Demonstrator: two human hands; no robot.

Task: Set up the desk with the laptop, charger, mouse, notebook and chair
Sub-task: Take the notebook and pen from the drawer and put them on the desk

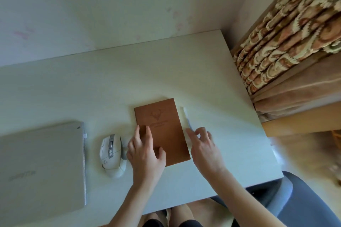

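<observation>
A brown notebook lies closed on the white desk, right of centre. My left hand rests on its left part with straight fingers. My right hand hovers at the notebook's right edge, its fingers loosely bent beside a white pen; whether they touch the pen I cannot tell. A white mouse sits left of the notebook. The closed silver laptop lies at the far left. A grey-blue chair shows at the lower right. No charger is visible.
A bed with a patterned brown blanket and a wooden frame stands close to the desk's right edge. A pale wall runs behind the desk. My legs show under the desk's front edge.
</observation>
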